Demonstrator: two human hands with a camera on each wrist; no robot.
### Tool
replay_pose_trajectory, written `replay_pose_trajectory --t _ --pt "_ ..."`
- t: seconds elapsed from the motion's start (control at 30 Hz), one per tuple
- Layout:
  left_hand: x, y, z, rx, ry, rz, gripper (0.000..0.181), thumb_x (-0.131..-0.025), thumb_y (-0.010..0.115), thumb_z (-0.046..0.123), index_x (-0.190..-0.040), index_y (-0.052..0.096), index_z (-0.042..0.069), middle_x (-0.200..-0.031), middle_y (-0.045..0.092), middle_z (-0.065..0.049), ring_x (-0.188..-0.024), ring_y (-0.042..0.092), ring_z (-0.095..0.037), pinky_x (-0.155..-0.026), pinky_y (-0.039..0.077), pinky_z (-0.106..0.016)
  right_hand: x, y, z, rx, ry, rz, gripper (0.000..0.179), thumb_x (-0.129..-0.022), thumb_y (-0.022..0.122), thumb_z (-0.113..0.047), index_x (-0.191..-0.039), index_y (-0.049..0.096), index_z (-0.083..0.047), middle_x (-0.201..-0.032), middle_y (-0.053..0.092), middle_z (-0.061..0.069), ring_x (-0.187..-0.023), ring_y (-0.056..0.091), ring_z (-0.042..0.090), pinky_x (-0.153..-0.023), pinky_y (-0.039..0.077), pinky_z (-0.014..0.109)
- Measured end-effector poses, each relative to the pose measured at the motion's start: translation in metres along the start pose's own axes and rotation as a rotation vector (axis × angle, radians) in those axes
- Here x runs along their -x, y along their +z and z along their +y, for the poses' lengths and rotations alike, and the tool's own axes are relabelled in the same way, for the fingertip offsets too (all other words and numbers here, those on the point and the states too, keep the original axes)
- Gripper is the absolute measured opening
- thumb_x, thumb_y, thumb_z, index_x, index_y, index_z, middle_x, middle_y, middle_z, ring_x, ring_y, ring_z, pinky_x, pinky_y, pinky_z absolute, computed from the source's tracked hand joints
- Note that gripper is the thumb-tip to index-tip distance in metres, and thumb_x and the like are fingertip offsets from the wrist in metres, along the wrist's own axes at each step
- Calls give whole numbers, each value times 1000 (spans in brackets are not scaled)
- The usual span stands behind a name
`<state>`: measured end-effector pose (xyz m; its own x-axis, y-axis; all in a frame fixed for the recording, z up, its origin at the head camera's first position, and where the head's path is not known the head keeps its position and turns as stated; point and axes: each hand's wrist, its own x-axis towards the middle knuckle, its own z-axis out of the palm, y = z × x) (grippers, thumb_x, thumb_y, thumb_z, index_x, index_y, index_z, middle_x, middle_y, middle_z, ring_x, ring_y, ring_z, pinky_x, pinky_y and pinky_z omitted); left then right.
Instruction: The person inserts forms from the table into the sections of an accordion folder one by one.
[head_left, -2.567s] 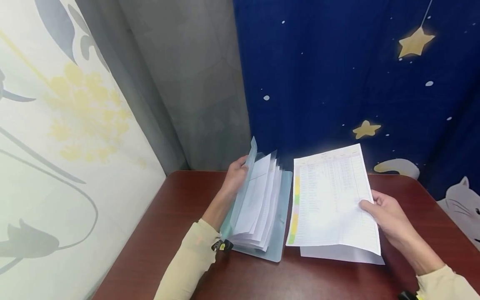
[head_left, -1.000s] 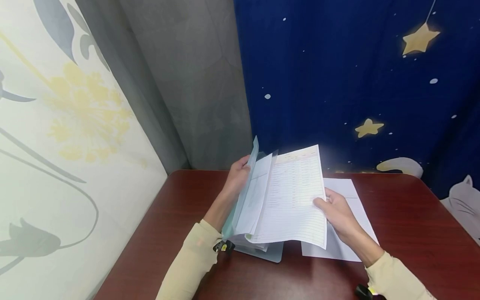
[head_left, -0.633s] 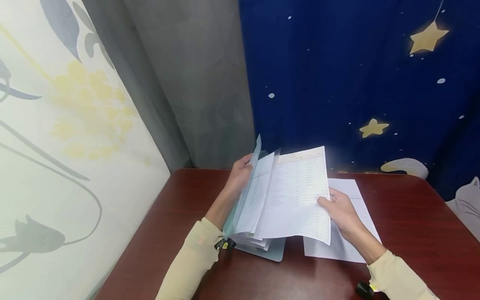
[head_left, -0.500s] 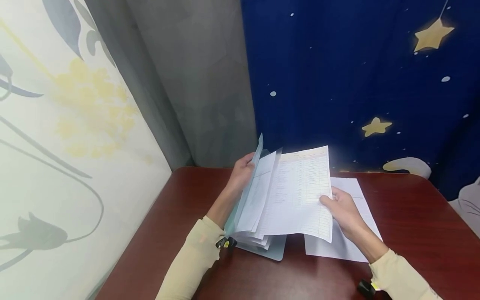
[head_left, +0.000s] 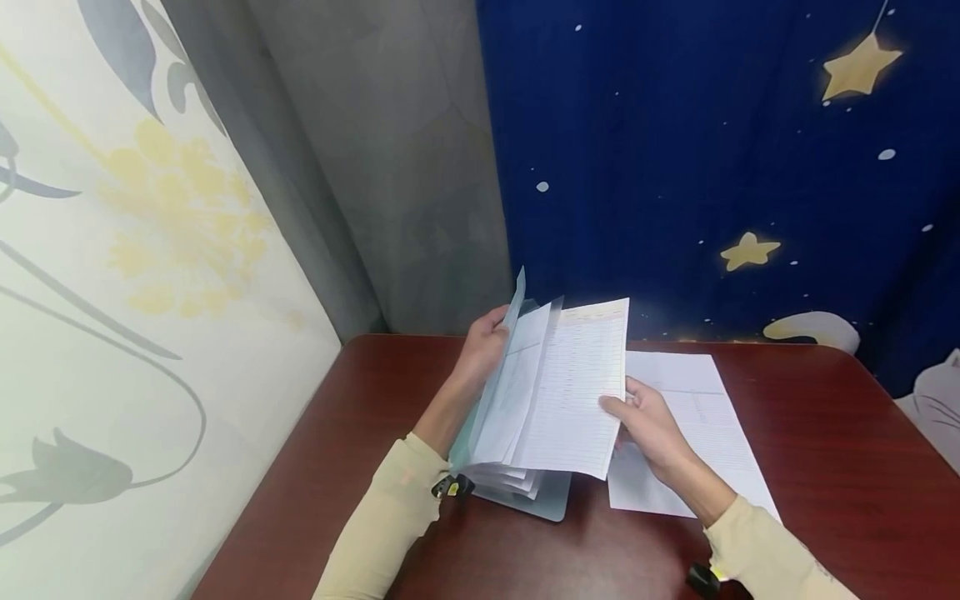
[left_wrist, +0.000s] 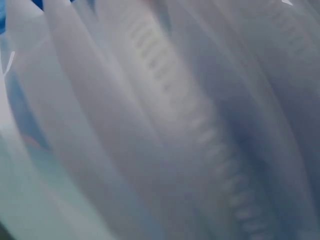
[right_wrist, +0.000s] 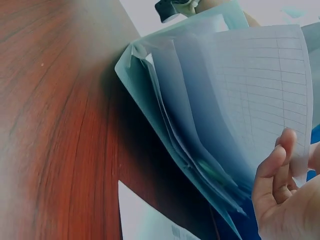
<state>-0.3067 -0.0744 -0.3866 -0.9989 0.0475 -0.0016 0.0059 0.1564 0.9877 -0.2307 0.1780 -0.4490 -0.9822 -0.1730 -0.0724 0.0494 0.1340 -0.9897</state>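
My left hand (head_left: 482, 346) grips the raised cover of a pale blue-green document folder (head_left: 555, 500), which stands open with several sheets and clear sleeves inside. Between thumb and fingers, my right hand (head_left: 648, 421) pinches the right edge of a printed table sheet (head_left: 577, 383), whose left side runs in among the folder's leaves. The right wrist view shows the ruled sheet (right_wrist: 260, 75) and the curled fingers of my right hand (right_wrist: 280, 195) at its edge. In the left wrist view, blurred translucent leaves (left_wrist: 110, 125) fill the picture and the left hand is hidden.
Another printed paper (head_left: 701, 417) lies flat on the dark red wooden table (head_left: 810, 433), right of the folder and partly under my right forearm. Behind the table hang a grey curtain (head_left: 390, 167) and a blue starry curtain (head_left: 660, 150). A white patterned surface (head_left: 112, 333) rises at the left.
My right hand has brought the table sheet left from beside the folder to its leaves; lately the sheet moved further left. The paper lying beneath shows more. My left hand keeps its grip.
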Motion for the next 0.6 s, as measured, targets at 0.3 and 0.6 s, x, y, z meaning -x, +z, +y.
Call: replay_pose_trajectory --t 0.3,0.6 --pt "-2 2 -1 8 3 -8 50 -111 37 9 -161 43 4 -164 48 -16 -151 46 -31 -126 36 -50 -5 23 -1 -72 26 10 40 -103 60 -12 -138 54 5 -88 81 0 -54 60 7 -55 48 23" --pt "0 2 2 -14 -8 4 51 -111 38 10 -161 41 3 -164 47 -17 -152 46 -31 -127 35 -50 -12 44 -1 -79 21 37 21 -98 69 -14 -106 55 1 -59 57 -7 -48 51 9 -52 44 22"
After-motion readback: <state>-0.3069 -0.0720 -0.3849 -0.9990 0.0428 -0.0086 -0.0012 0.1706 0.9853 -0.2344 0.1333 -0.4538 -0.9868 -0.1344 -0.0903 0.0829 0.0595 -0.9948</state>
